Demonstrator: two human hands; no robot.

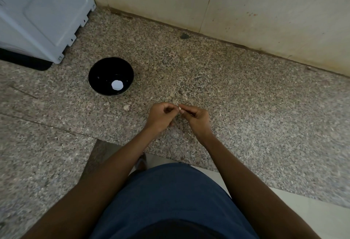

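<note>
Both my hands meet over the speckled granite counter [236, 94]. Between the fingertips of my left hand [161, 115] and my right hand [197, 117] is pinched a small pale piece, apparently a garlic clove [180, 108]. Both hands have curled fingers. A black bowl [98, 73] stands to the left and farther back, with one white peeled piece [117, 85] inside. Another small pale clove [126, 107] lies on the counter between the bowl and my left hand.
A white appliance [41, 11] stands at the back left on a dark base. A beige tiled wall [246, 7] runs along the back of the counter. The counter's front edge is near my body, with pale floor [303, 210] below at right.
</note>
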